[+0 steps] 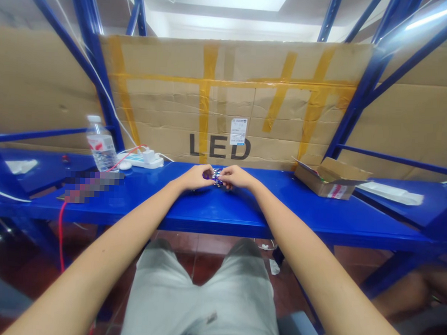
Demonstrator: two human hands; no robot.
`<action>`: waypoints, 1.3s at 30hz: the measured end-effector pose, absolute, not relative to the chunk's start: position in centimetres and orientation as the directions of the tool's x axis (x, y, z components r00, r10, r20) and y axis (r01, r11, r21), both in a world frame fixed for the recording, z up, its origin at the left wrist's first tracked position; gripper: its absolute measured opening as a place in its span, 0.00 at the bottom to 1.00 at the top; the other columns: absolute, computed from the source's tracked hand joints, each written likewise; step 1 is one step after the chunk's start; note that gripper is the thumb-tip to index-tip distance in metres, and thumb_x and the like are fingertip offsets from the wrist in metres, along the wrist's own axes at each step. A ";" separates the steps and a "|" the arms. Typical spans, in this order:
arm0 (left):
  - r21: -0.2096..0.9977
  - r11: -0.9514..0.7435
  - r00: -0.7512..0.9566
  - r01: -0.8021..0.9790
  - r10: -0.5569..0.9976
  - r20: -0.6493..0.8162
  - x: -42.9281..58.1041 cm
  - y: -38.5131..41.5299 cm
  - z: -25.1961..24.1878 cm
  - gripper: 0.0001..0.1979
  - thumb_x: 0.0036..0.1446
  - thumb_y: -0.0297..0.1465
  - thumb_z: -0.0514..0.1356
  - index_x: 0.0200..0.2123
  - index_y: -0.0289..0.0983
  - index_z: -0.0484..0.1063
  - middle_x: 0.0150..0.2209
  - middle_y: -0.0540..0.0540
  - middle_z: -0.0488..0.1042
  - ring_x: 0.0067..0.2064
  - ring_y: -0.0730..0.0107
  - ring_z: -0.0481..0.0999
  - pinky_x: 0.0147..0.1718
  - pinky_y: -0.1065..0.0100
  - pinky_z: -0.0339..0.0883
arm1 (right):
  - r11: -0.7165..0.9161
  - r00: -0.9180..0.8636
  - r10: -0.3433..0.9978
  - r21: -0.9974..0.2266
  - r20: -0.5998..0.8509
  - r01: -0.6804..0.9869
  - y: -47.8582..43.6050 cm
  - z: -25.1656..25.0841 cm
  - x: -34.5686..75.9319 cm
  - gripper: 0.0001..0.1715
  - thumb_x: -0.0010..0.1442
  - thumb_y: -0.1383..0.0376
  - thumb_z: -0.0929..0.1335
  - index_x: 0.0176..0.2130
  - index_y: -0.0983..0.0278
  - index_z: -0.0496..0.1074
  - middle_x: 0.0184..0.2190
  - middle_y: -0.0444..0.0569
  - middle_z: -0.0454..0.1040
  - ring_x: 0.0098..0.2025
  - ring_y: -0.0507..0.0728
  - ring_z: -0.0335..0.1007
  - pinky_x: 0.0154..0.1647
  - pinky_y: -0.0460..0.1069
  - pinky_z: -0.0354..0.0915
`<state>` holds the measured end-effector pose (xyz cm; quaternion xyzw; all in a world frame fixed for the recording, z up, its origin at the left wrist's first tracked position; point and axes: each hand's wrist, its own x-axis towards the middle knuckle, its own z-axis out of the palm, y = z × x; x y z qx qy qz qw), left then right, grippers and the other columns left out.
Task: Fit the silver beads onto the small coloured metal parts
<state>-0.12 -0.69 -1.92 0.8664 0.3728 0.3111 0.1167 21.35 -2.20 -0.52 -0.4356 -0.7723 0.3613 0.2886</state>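
The small blue-and-silver piece (pixel 218 172) could slip if either grip loosened or the two hands pulled unevenly, and from there it might skid across the smooth blue table (pixel 214 211) or over its near edge. It is between the hands, above the middle of the tabletop, glossy and broken into bright and dark patches, its finer shape too small to tell. The left hand (pixel 195 177) curls its thumb and fingers onto one end, and the right hand (pixel 239 177), nearly closed, pinches the other

"LED" (pixel 211 146) on cardboard sheet (pixel 236 103), white label (pixel 238 132) unreadable
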 end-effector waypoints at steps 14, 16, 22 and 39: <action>0.773 -0.599 0.376 0.210 0.779 0.502 0.9 0.0 -1.5 0.15 0.47 0.37 0.69 0.33 0.35 0.70 0.27 0.50 0.76 0.33 0.67 0.77 0.38 0.65 0.68 | 0.339 -0.352 0.900 -0.922 0.259 0.188 -2.6 0.1 21.2 0.11 0.62 0.67 0.73 0.40 0.64 0.66 0.19 0.39 0.70 0.21 0.49 0.69 0.22 0.42 0.65; 0.765 -0.606 0.332 0.217 0.783 0.526 0.9 0.0 -1.3 0.15 0.46 0.38 0.69 0.30 0.35 0.70 0.28 0.50 0.76 0.33 0.67 0.76 0.38 0.65 0.68 | 0.353 -0.335 0.899 -0.919 0.281 0.176 -2.6 0.2 21.2 0.08 0.62 0.67 0.72 0.39 0.64 0.68 0.20 0.40 0.71 0.22 0.50 0.69 0.23 0.43 0.66; 0.771 -0.599 0.294 0.216 0.793 0.534 1.3 0.0 -1.4 0.16 0.45 0.40 0.69 0.28 0.36 0.69 0.27 0.50 0.75 0.32 0.69 0.73 0.36 0.65 0.67 | 0.385 -0.291 0.906 -0.886 0.308 0.258 -2.3 0.3 21.0 0.02 0.62 0.69 0.70 0.36 0.66 0.71 0.20 0.40 0.68 0.20 0.48 0.64 0.21 0.43 0.62; 0.833 -0.521 0.154 0.187 0.853 0.498 1.1 1.5 -2.5 0.09 0.47 0.28 0.66 0.34 0.34 0.72 0.28 0.47 0.79 0.32 0.66 0.77 0.35 0.66 0.68 | 0.367 -0.273 0.925 -0.814 0.266 0.451 -2.1 -0.1 20.7 0.10 0.62 0.76 0.69 0.31 0.66 0.68 0.19 0.43 0.72 0.20 0.49 0.68 0.18 0.42 0.59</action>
